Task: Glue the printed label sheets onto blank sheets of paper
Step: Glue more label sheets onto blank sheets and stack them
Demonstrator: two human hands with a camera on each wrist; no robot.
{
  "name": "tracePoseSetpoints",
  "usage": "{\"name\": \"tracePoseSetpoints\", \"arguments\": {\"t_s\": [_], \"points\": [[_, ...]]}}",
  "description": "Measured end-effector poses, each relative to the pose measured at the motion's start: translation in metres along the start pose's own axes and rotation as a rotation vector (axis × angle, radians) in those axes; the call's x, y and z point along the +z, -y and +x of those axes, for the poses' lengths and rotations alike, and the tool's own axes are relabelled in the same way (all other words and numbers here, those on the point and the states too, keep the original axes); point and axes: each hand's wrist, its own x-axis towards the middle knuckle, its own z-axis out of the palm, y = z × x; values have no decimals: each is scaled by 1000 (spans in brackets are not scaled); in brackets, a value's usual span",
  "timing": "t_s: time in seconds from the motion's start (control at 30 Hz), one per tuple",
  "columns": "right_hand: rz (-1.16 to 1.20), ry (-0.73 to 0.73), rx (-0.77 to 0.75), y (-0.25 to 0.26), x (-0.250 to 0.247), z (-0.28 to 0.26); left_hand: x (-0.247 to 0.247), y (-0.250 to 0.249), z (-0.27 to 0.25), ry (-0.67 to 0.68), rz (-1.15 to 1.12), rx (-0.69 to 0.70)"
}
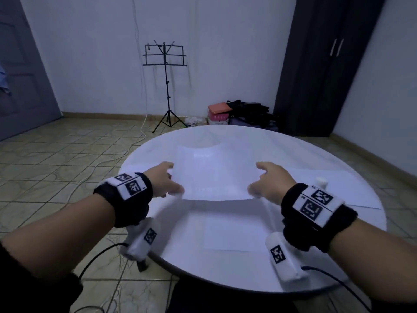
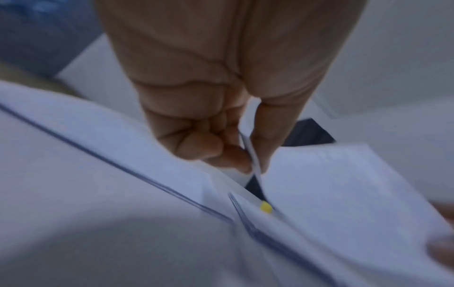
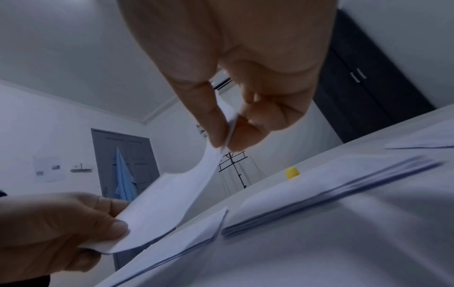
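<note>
A white paper sheet (image 1: 214,175) with faint print hangs in the air above the round white table (image 1: 225,274). My left hand (image 1: 168,182) pinches its left edge between thumb and fingers, and my right hand (image 1: 262,181) pinches the right edge. The left wrist view shows the sheet (image 2: 343,194) clamped in my left hand (image 2: 250,161). From the right wrist, the sheet (image 3: 172,203) sags between my right hand (image 3: 224,139) and left hand (image 3: 73,229). Below it a smaller sheet (image 1: 234,233) lies flat on the table. A white glue stick (image 1: 321,182) stands behind my right wrist.
A stack of paper (image 1: 334,188) lies on the table's right side, and more sheets (image 3: 331,192) show in the right wrist view, with a small yellow cap (image 3: 292,172) beyond. A music stand (image 1: 165,86), boxes and bags (image 1: 237,115), and a dark wardrobe (image 1: 327,64) stand behind.
</note>
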Motion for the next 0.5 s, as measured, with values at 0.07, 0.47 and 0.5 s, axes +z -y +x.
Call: {"name": "tracePoseSetpoints", "arguments": {"t_s": [0.07, 0.47, 0.5], "points": [[-37, -18, 31, -20, -16, -17, 14, -12, -15, 8, 97, 84], [-322, 90, 285, -89, -43, -37, 68, -38, -37, 301, 474, 182], [-337, 103, 284, -91, -41, -35, 69, -39, -36, 309, 484, 179]]}}
